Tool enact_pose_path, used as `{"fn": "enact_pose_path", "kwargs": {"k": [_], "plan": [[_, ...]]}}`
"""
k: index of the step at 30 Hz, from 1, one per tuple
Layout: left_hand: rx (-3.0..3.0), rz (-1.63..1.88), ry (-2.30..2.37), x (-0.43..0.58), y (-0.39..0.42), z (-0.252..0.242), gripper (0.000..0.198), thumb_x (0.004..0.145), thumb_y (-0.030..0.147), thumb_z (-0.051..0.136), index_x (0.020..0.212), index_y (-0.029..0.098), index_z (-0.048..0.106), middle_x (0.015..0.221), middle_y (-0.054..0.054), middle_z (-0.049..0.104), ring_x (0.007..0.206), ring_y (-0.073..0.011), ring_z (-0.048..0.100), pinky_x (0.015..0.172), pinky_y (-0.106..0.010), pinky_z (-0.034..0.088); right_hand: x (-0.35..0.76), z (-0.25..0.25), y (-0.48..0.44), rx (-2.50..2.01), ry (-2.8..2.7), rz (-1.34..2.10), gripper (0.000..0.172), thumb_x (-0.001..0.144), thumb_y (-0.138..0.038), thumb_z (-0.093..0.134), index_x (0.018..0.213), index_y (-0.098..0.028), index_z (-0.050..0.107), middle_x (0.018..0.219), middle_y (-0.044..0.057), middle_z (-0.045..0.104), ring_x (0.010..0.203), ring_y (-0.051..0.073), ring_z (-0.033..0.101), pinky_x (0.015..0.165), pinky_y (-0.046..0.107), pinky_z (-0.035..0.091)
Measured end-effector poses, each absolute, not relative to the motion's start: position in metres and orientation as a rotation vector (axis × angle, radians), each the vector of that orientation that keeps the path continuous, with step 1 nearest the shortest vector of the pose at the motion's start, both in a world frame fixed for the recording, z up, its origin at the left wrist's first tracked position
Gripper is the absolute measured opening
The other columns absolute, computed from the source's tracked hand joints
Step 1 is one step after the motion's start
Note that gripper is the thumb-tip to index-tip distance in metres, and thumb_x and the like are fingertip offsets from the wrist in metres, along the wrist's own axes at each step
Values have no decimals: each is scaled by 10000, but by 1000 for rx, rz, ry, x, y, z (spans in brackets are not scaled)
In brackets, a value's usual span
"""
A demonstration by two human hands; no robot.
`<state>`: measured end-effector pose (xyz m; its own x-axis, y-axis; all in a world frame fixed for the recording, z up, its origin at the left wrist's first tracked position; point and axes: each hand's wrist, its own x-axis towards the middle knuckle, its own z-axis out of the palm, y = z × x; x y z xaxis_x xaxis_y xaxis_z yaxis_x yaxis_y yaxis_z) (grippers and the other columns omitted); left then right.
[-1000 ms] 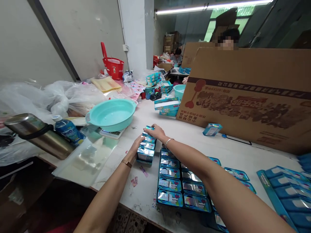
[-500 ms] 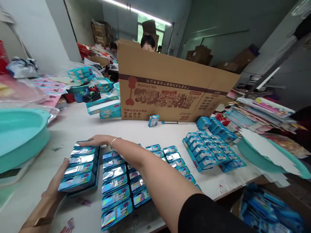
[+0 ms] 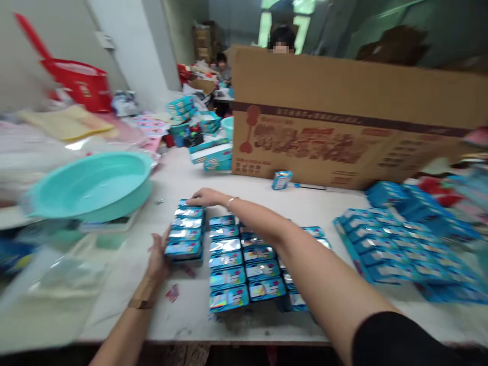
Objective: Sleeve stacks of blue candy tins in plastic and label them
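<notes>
A short column of blue boxes (image 3: 185,248) stands on the white table (image 3: 190,321) between my two hands, boxes lined up one behind another. My right hand (image 3: 204,197) rests over its far end, fingers bent down onto the last box; whether they pinch it or merely steady it, I cannot tell. My left hand (image 3: 155,259) lies along the near left side, thumb spread away, the fingers partly hidden behind the boxes, their hold unclear.

Just right of the column, a larger block of boxes (image 3: 229,277) stands in rows, partly covered by my right forearm (image 3: 293,241). Farther right, another filled group (image 3: 381,249) is set out in rows. By my judgement the arranging is well along: most boxes stand in order, while my column sits apart from the block and a lone box (image 3: 282,180) stands by itself near the big carton (image 3: 305,81). How full the column is under my right hand, I cannot see. To the left sits a turquoise basin (image 3: 125,201); beyond the carton, a co-worker (image 3: 282,38).
</notes>
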<state>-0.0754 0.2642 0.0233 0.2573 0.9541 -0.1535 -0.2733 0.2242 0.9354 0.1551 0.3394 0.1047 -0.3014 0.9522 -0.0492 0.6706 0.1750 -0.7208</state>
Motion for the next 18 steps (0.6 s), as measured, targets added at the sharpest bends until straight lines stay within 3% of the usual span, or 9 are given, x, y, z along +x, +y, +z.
{"fn": "enact_pose_path", "kwargs": {"k": [2, 5, 8, 11, 15, 18], "plan": [[1113, 1093, 932, -82, 244, 14, 1114, 628, 845, 655, 1475, 158, 426, 1458, -195, 520, 1378, -397, 446, 1127, -510, 402, 160, 103, 344, -1477, -2021, 938, 514, 874, -568, 629, 1091, -116, 741, 1157, 102, 737, 1096, 273, 643, 970, 309, 467], [1422, 1047, 1019, -84, 223, 4, 1351, 487, 656, 875, 1565, 173, 218, 1578, -206, 345, 1437, -397, 351, 1202, -491, 272, 159, 100, 351, -1426, -2000, 1048, 577, 930, -607, 506, 1219, -144, 693, 1307, 107, 670, 1184, 271, 608, 1008, 322, 452], [1567, 998, 1154, -78, 212, -3, 1355, 591, 438, 893, 1590, 226, 2, 1602, -180, 300, 1461, -342, 325, 1218, -481, 225, 150, 97, 349, -1493, -1980, 1173, 634, 924, -662, 463, 1191, -142, 707, 1338, 142, 646, 1183, 308, 616, 1015, 385, 462], [1557, 1036, 1185, -72, 207, -8, 1292, 690, 346, 834, 1579, 260, -99, 1554, -162, 388, 1444, -309, 366, 1207, -480, 242, 143, 94, 344, -1569, -1957, 1248, 681, 905, -711, 445, 1166, -141, 712, 1315, 156, 656, 1160, 328, 626, 986, 416, 483], [1540, 1058, 1104, -70, 206, -11, 1270, 668, 334, 851, 1586, 273, -25, 1555, -156, 386, 1426, -314, 393, 1186, -465, 292, 144, 90, 343, -1598, -1965, 1303, 707, 860, -761, 472, 1098, -149, 733, 1222, 149, 703, 1074, 325, 655, 934, 416, 509], [1496, 1066, 1063, -66, 206, -6, 1210, 609, 338, 885, 1572, 268, 155, 1490, -137, 483, 1320, -318, 515, 1116, -449, 410, 145, 89, 343, -1602, -1990, 1294, 706, 882, -737, 447, 1106, -130, 729, 1202, 163, 711, 1038, 320, 669, 927, 421, 511]]}}
